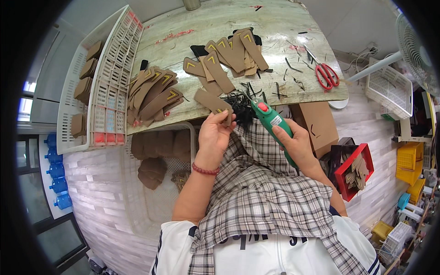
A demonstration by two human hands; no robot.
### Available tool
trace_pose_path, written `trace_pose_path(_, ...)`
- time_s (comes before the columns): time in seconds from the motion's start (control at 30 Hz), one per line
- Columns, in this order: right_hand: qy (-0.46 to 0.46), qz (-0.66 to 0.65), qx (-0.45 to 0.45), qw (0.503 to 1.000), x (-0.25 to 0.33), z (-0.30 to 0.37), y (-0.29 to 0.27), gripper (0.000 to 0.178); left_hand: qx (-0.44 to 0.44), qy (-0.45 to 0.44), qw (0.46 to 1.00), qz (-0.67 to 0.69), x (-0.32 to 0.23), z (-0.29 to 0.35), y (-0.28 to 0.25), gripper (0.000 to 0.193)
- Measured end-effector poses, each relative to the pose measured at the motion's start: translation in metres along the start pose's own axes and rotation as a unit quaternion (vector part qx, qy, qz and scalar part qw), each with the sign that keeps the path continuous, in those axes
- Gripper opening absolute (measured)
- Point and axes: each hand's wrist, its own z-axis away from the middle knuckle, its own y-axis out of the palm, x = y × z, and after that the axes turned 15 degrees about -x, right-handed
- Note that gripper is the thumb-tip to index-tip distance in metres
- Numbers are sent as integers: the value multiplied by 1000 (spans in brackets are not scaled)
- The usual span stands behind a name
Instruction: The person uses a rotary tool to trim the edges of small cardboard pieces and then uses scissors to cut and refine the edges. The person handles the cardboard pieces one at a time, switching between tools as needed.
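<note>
Here's the flat brown strap-shaped piece with a yellow mark point(207, 98), pinched in the left hand point(217, 130) at the near edge of the pale, scuffed worktop point(288, 30), with the right hand point(297, 141) wrapped round a green handheld tool with a red button point(274, 123) and a tangled heap of thin black scraps point(239, 106) crowding the gap between. Beyond, fanned brown chevron-marked pieces point(152, 101) fill the left and middle, a white slatted plastic crate point(110, 105) walls off the left side, and red-handled metal scissors point(319, 68) lie right, among loose black slivers point(293, 65).
</note>
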Motion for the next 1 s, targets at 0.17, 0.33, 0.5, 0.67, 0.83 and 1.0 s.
trace_pose_path(0.17,-41,62,0,997,0,6,1,34,62,135,988,-51,1,5,18,9)
trace_pose_path(0.33,-17,63,22,998,5,9,2,34,53,196,976,-77,0,4,26,10)
trace_pose_path(0.5,-26,64,21,997,10,9,3,34,58,229,967,-99,3,4,28,10)
trace_pose_path(0.67,-18,55,24,998,7,7,1,35,57,211,968,-120,1,6,31,10)
trace_pose_path(0.83,-27,57,20,998,8,5,2,36,65,205,965,-146,2,4,29,10)
trace_pose_path(1.0,-28,53,26,998,14,3,2,35,77,191,965,-165,6,7,27,11)
